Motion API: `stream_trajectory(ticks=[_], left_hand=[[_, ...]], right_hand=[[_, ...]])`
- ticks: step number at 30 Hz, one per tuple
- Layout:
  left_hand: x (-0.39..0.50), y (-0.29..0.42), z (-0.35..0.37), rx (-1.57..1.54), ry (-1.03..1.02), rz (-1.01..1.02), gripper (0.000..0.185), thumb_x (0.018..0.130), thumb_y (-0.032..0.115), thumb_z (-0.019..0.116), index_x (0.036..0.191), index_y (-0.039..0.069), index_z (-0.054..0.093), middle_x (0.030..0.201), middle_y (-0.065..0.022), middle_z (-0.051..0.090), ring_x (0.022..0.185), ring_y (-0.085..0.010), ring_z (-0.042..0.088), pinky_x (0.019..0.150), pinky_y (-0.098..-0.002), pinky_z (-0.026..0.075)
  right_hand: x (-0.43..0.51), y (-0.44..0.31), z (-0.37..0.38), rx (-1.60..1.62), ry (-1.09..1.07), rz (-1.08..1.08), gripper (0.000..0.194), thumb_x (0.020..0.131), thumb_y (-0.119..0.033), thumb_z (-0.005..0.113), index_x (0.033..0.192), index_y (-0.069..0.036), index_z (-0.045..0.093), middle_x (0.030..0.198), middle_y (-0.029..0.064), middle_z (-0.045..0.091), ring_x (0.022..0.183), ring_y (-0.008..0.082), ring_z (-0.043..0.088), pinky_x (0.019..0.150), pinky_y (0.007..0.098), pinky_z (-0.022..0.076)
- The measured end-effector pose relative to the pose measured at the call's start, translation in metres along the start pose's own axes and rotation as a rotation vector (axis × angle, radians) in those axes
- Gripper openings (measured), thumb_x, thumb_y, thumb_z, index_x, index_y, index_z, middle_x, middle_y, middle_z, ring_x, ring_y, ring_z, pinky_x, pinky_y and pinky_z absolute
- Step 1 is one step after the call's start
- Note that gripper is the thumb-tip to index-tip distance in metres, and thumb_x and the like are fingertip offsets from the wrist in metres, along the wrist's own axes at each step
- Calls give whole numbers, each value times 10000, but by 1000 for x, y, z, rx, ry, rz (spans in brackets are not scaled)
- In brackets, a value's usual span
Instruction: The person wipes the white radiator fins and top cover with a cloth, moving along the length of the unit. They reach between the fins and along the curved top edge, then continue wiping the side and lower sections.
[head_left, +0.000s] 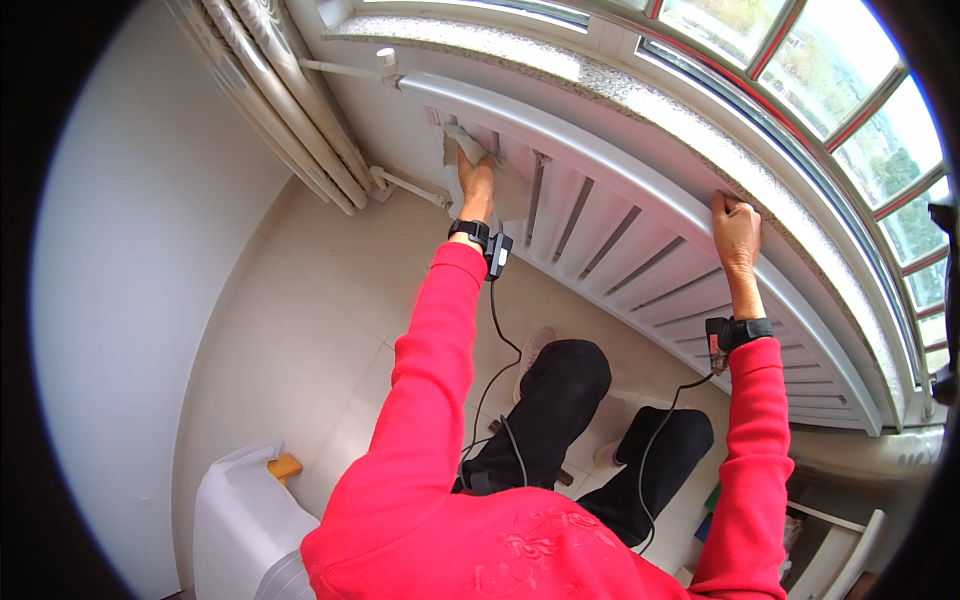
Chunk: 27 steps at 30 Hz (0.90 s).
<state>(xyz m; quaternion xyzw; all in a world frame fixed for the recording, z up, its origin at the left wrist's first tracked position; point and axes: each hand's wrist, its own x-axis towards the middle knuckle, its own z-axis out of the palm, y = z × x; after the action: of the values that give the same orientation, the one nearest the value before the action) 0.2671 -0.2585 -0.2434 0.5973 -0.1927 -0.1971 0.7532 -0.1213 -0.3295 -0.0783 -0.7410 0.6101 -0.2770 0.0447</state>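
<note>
A white panel radiator (600, 232) with vertical slats stands under the window sill. My left hand (475, 180) holds a pale cloth (506, 184) against the radiator's left end; part of the cloth hangs beside the fingers. Over on the right, my right hand (736, 229) rests with bent fingers on the radiator's top rail, close below the sill's edge; its fingertips are partly hidden behind the rail. Both wrists carry black straps with small devices, and a black cable runs down from each.
The speckled stone sill (637, 112) curves above the radiator, below a barred window. White pipes (412, 186) join its left end beside a gathered curtain (285, 97). A white-covered piece of furniture (240, 517) stands lower left. A white frame (847, 555) is at lower right.
</note>
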Motion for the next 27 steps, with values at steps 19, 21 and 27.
stream_trajectory(ticks=[19,21,27], left_hand=[[-49,-52,22,50,-12,-268,736,838,59,513,1507,-25,218,1502,-216,364,1386,-331,361,1127,-360,297],[-52,-57,24,71,-3,-281,745,834,60,532,1507,-20,224,1467,-217,400,1338,-325,405,1083,-363,340],[-48,-53,18,-110,55,-352,725,805,18,599,1473,14,315,1270,-193,554,1089,-310,579,864,-414,511]], right_hand=[[0,3,3,36,32,-8,428,905,-435,553,839,-51,732,701,234,625,721,412,650,704,439,508],[1,5,4,7,29,-6,433,909,-436,552,835,-49,733,694,229,628,707,406,653,698,438,509],[1,14,8,-2,91,-107,436,926,-411,568,804,-16,709,682,227,622,667,391,643,662,438,499]])
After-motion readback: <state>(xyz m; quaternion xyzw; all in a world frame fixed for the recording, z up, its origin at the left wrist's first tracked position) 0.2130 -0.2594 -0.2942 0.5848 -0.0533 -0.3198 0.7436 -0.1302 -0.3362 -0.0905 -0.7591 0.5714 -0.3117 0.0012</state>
